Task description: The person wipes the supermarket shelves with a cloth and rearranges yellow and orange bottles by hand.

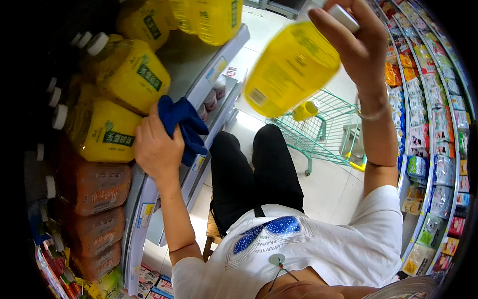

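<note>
My right hand is closed round the neck of a large yellow bottle, near its white cap. The bottle hangs tilted over the aisle, apart from the shelf. My left hand grips a bunched dark blue cloth at the shelf's front edge. Just beside that hand stand yellow bottles with green labels, a nearer one and one behind it. Part of the left fingers is hidden by the cloth.
Bottles of orange-brown liquid line the near part of the shelf. A green wire shopping cart stands ahead with a yellow bottle in it. Packed shelves of small packages rise at the right. My seat is a wooden stool.
</note>
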Demonstrator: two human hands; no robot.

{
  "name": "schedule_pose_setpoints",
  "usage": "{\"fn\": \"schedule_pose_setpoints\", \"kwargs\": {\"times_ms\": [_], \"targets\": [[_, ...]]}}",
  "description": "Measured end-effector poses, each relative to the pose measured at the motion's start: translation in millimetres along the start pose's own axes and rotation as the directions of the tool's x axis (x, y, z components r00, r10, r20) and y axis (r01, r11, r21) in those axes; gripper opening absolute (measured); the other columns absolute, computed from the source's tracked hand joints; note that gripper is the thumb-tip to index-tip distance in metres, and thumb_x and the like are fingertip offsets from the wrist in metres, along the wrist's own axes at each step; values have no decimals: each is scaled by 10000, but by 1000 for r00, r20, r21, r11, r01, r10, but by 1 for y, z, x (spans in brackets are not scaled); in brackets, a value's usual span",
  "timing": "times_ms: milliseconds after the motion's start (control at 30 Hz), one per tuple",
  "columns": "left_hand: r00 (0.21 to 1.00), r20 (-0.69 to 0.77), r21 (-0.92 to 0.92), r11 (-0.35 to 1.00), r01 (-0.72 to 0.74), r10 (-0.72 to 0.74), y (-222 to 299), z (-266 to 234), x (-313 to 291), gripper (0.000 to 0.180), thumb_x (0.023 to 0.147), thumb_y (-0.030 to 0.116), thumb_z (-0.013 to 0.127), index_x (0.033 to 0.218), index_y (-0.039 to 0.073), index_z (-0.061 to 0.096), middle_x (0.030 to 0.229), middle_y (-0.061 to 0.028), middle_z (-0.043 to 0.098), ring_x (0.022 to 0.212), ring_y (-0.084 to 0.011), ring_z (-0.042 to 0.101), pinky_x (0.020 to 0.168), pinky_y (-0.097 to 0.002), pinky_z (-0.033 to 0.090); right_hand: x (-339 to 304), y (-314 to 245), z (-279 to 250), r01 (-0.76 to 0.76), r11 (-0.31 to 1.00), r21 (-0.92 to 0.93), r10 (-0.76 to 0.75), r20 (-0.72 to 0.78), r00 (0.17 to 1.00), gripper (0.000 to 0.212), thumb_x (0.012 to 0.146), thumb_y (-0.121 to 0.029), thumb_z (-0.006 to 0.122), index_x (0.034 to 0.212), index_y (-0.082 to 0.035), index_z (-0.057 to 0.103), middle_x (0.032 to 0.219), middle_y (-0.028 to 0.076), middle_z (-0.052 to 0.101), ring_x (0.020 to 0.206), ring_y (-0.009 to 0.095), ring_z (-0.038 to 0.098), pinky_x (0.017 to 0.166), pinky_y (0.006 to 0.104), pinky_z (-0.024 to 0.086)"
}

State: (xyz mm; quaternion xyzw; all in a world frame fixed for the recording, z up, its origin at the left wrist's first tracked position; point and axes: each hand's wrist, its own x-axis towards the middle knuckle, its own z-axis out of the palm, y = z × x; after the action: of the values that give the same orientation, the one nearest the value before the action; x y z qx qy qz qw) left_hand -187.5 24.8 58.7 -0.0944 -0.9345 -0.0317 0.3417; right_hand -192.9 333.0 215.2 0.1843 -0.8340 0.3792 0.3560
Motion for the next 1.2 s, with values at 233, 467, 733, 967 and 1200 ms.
{"fn": "schedule_pose_setpoints", "kwargs": {"times_ms": [233, 467, 733, 967, 1200], "targets": [[999, -39, 24, 999, -32, 33, 3, 2, 4, 603, 698, 209, 747, 1266, 120, 566, 961, -69, 633, 880, -261, 613, 726, -351, 519, -99, 122, -24, -101, 882, -461, 190, 151, 970, 295, 878, -359, 678, 915, -92, 558, 778, 98, 705, 680, 224, 715, 533, 269, 538], [999, -22, 29, 999, -40, 41, 7, 2, 8, 586, 696, 243, 736, 1245, 120, 573, 925, -61, 617, 850, -260, 598, 690, -358, 508, -198, 241, 30, -452, 561, -693, 685, 83, 724, 459, 790, -460, 622, 990, -51, 570, 782, 156, 682, 718, 332, 677, 630, 426, 528], [1000, 5, 42, 999, -28, 28, 3, 1, 7, 656, 657, 269, 764, 1266, 128, 563, 911, -51, 598, 850, -252, 586, 677, -371, 500, -310, 331, 88, -595, 329, -734, 883, 15, 470, 535, 775, -522, 663, 1049, -69, 585, 962, 192, 696, 892, 383, 668, 783, 463, 522], [999, 49, -12, 1000, -18, 18, -3, -4, 7, 740, 607, 294, 793, 1278, 100, 551, 870, -63, 567, 819, -267, 564, 683, -375, 482, -229, 295, 65, -69, 463, -884, 855, 425, 296, 497, 823, -479, 660, 1062, -43, 650, 919, 184, 707, 871, 334, 689, 767, 433, 539], [995, 94, -88, 995, 55, -46, 2, -8, 9, 684, 608, 220, 767, 1251, 88, 573, 877, -87, 585, 834, -291, 567, 692, -384, 482, 0, 46, 78, -319, 947, -18, 134, 929, 345, 370, 978, -403, 527, 1008, -71, 688, 678, 60, 678, 582, 160, 668, 581, 297, 527]]}}
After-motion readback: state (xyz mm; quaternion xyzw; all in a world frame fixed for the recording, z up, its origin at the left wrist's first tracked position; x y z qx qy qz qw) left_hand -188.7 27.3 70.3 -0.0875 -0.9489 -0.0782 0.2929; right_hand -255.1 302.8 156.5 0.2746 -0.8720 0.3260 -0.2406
